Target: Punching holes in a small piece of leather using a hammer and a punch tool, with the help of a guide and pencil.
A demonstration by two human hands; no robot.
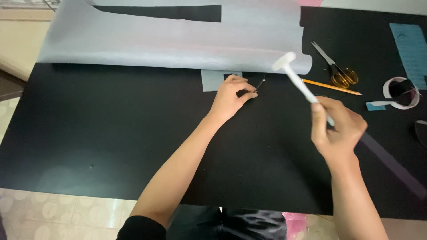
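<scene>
Black sheet on a table (111, 133), two hands at work with a small hammer and a thin dark tool.

Grey fabric sheet (178, 40) lies across the far edge of the table, overlapping a small grey patch (213, 80) just below it. Right hand (336, 131) has its fingers wrapped around the handle of a white hammer (296, 75), raised above the table with the head tilted up to the left. Left hand (231, 98) rests on the black surface, its fingers pinching a thin dark tool (260, 83), possibly an awl or punch, beside the grey patch. Scissors (336, 69), a curled tape loop (400, 93) and a pencil (331, 87) lie to the right, apart from both hands.
</scene>
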